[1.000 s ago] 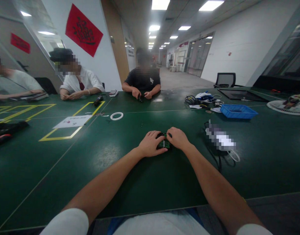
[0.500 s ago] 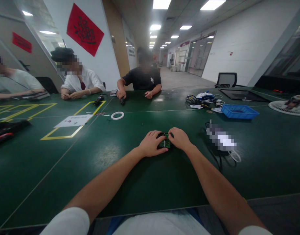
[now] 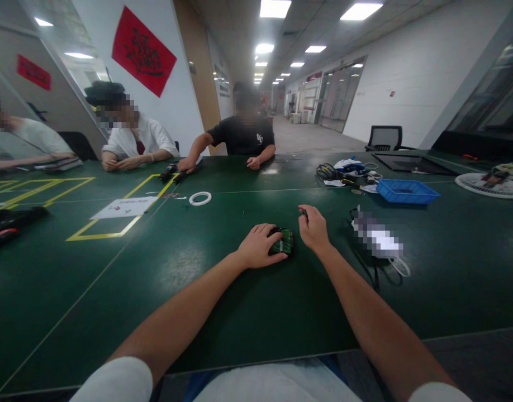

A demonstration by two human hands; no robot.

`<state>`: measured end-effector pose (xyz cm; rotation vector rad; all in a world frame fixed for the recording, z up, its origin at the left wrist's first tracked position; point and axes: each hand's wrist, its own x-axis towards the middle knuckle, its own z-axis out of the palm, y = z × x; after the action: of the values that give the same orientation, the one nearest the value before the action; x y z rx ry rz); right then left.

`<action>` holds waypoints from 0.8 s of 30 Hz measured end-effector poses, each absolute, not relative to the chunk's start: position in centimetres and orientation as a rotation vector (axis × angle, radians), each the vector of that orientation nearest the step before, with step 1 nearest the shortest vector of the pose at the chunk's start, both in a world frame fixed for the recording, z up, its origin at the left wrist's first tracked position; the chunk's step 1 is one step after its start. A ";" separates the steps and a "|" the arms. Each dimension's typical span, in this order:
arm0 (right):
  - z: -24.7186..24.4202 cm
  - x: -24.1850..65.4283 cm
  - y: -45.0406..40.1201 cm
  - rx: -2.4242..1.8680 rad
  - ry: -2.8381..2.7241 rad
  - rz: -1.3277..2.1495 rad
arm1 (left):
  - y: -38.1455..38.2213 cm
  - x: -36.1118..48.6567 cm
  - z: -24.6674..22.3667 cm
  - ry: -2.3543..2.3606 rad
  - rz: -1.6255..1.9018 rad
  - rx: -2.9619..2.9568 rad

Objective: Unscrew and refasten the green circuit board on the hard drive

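A small green circuit board with dark edges lies on the green table in front of me. My left hand rests over its left side, thumb and fingers gripping it and hiding part of it. Just right of the board, apart from it, my right hand is raised with the fingers curled together. A small dark thing shows at its fingertips, too small to make out.
Ahead on the right are a blue tray and a bundle of cables. A white pouch-like item with cords lies nearer. A white ring and paper lie left. Three people sit across the table.
My right hand has moved off the board, up and to the right, uncovering its right side. My left hand stays put. The person opposite has moved a hand and a dark object leftward.
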<state>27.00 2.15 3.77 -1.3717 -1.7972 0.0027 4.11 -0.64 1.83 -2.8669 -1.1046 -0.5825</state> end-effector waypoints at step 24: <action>2.8 27.0 2.7 -1.256 -1.755 -0.014 | -0.7 4.1 1.8 -1.121 -0.559 -2.858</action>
<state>26.97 2.71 2.81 -1.2565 -1.7548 -0.0143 4.09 -0.72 1.76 -2.8582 -1.1205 -0.5588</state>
